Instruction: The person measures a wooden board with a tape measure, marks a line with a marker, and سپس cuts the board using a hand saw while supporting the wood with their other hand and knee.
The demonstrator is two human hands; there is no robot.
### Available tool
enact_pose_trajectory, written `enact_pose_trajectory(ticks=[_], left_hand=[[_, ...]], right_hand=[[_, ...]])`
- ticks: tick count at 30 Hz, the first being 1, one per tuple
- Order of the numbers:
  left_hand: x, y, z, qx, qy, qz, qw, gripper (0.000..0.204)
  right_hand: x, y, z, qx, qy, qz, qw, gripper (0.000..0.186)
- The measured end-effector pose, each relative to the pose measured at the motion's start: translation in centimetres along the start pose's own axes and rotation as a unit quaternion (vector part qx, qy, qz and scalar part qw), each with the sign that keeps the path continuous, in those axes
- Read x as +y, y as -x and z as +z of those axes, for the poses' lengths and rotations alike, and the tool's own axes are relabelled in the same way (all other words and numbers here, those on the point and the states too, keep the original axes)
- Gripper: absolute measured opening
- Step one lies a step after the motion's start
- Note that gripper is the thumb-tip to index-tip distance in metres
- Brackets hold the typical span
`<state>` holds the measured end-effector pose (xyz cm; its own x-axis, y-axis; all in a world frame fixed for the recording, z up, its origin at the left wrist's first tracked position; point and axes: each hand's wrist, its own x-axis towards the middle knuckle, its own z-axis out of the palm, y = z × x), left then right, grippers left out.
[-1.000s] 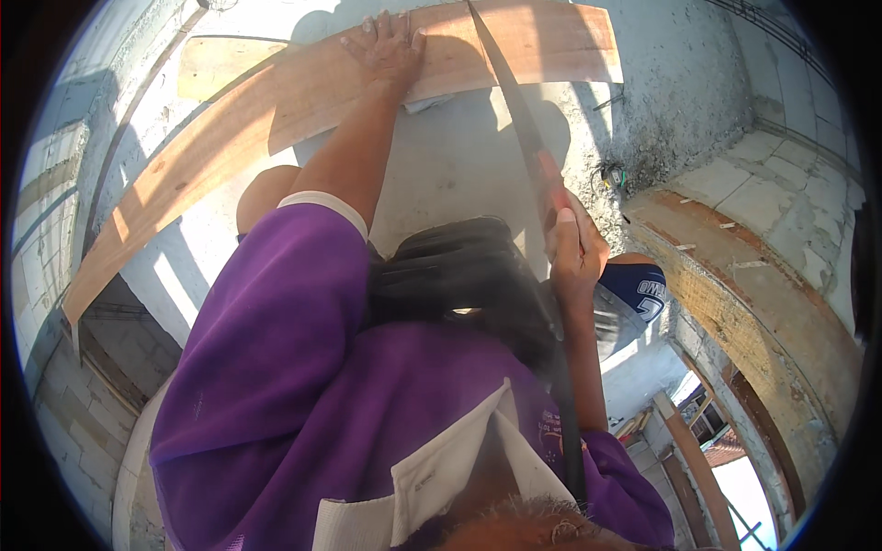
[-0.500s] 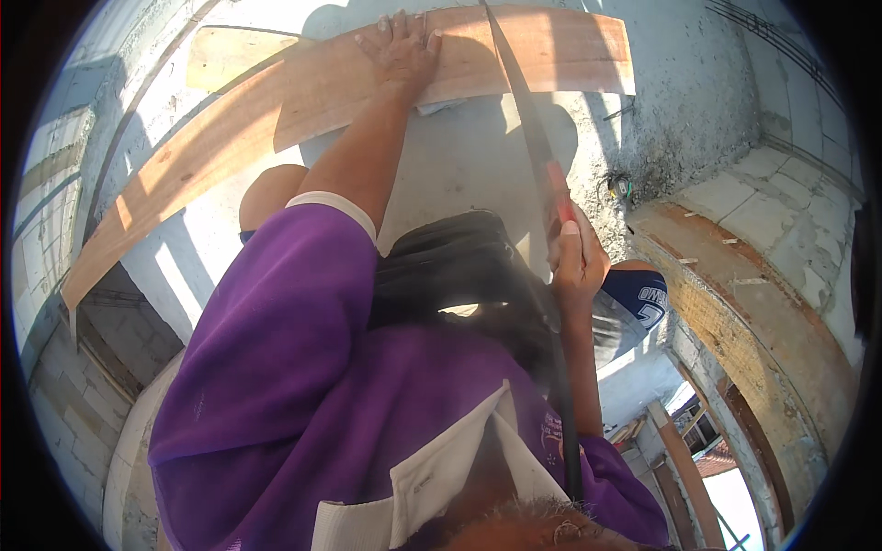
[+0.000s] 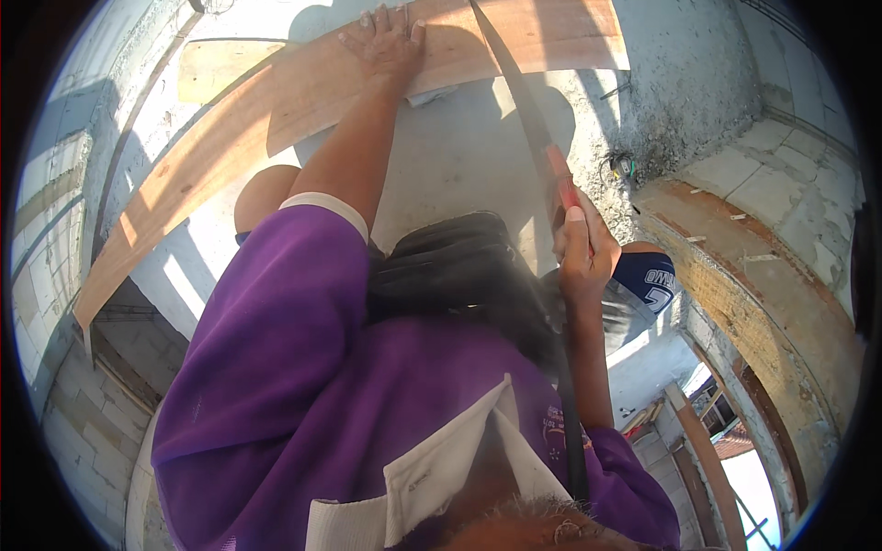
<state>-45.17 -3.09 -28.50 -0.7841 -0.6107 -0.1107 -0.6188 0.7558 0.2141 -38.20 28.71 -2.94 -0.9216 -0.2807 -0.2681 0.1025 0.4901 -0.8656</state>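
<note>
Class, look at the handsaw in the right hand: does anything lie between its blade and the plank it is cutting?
Nothing visible does. The handsaw, gripped by the right hand, reaches the plank directly; the left hand presses the plank, left of the blade.

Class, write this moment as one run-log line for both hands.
left hand: flat on wooden plank | right hand: grips handsaw, blade across plank | support: concrete slab

Harsh sunlight from above, hard-edged shadows across the plank (image 3: pixel 303 101) and concrete slab (image 3: pixel 459 156). Overexposed glare at the slab's far edge. Strong fisheye bending and black vignette at the rim; collar near the lens blurred.
</note>
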Motion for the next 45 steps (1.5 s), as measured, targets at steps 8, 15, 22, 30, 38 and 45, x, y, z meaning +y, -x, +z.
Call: enact_pose_trajectory(ticks=[8, 15, 22, 30, 38, 45], left_hand=[[-0.2, -0.2, 0.2, 0.056, 0.003, 0.004, 0.998, 0.064], [-0.4, 0.1, 1.8, 0.078, 0.007, 0.003, 0.997, 0.065], [0.0, -0.4, -0.2, 0.034, 0.010, -0.021, 0.999, 0.065], [-0.7, -0.8, 1.4, 0.081, 0.042, 0.002, 0.996, 0.063], [-0.4, 0.1, 0.8, 0.078, 0.037, -0.005, 0.996, 0.063], [-0.7, -1.0, 1.5, 0.069, 0.015, -0.003, 0.997, 0.062]], right_hand=[[4.8, -9.5, 5.6, -0.003, 0.049, -0.077, 0.996, 0.039], [3.4, -2.4, 1.4, 0.004, -0.026, -0.150, 0.988, 0.037], [1.7, -11.1, 6.9, 0.014, 0.092, -0.046, 0.995, 0.037], [1.6, -2.4, 0.6, 0.009, 0.000, -0.042, 0.999, 0.036], [4.0, -8.4, 5.1, -0.026, 0.042, -0.115, 0.992, 0.040], [1.0, -4.4, 1.6, 0.006, -0.019, 0.021, 1.000, 0.038]])
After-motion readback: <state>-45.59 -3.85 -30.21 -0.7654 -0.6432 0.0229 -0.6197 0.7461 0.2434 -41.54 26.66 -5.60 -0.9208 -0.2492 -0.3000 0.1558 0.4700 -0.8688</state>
